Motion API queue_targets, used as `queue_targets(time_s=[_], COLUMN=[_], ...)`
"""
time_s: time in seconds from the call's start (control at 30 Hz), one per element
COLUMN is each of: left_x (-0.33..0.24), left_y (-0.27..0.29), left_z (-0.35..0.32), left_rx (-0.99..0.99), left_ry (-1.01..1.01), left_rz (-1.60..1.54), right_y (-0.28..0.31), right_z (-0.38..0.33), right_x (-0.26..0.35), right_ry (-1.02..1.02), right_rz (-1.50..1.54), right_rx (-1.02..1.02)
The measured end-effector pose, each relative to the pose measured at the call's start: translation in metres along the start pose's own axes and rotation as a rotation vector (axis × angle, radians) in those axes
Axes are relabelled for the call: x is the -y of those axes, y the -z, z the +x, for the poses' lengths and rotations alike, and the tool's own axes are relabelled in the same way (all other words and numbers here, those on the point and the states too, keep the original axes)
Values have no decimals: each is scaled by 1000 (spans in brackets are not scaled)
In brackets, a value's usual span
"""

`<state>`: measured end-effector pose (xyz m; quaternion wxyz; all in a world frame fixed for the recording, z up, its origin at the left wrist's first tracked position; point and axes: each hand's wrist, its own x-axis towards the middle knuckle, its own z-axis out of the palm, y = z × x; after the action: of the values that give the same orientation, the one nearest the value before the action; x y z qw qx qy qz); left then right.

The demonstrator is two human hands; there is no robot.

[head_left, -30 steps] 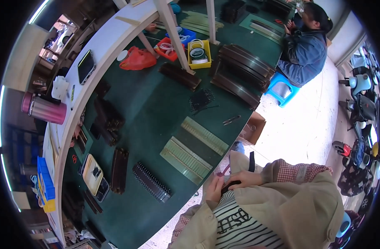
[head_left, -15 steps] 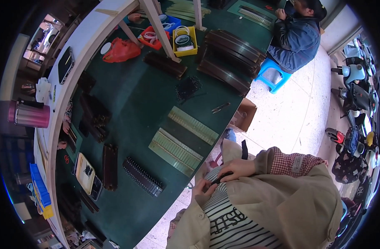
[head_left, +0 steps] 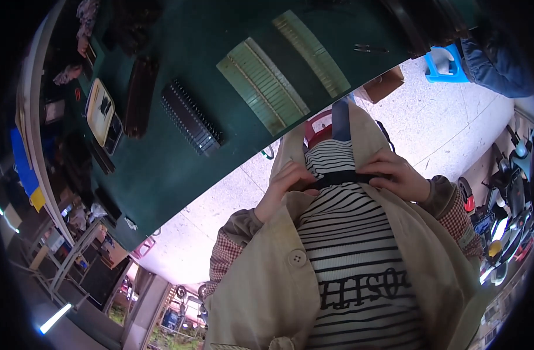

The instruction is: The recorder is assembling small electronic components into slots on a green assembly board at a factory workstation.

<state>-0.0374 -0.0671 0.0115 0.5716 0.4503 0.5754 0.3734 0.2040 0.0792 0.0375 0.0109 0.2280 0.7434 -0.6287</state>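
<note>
- Centrally, at the waist, one black band (head_left: 337, 179) runs across the striped shirt (head_left: 360, 233), stretched between two hands.
- Left hand (head_left: 285, 182): fingers and thumb together, clamped on the band's left end.
- Right hand (head_left: 400, 176): fingers and thumb pinched on its right end.
- One row of dark lettering crosses the shirt, below the band; over it hangs an open beige jacket (head_left: 264, 277).
- Beyond, on the green table (head_left: 179, 181): two pale green slatted panels (head_left: 261, 87), one wider; left of them, one dark bristled block (head_left: 191, 118).
- Farther left, one pale tray (head_left: 96, 121) holds thin dark pieces, too many overlapping to count.
- Far right, on the floor: one cardboard box (head_left: 386, 86), contents hidden, and one blue stool (head_left: 445, 65).
</note>
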Motion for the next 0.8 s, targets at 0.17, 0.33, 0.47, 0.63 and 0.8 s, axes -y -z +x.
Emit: queue_targets(time_s=[0.17,0.33,0.47,0.63,0.8], left_x=[4,9,22,38,52], left_y=[-5,-3,2,-5,-11], left_z=[-2,-19,-38,-39,-11], left_rx=[19,-13,-336,-197,-158], left_ry=[-61,-55,306,177,154], left_rz=[117,-32,-249,-8,-66], right_y=[-2,3,18,33,8], right_z=[2,-4,-15,-5,29], right_x=[1,8,5,-5,-41], right_ry=[-16,-30,-96,-297,-62], right_rz=[-68,-26,6,73,14], right_rx=[37,67,114,126,65])
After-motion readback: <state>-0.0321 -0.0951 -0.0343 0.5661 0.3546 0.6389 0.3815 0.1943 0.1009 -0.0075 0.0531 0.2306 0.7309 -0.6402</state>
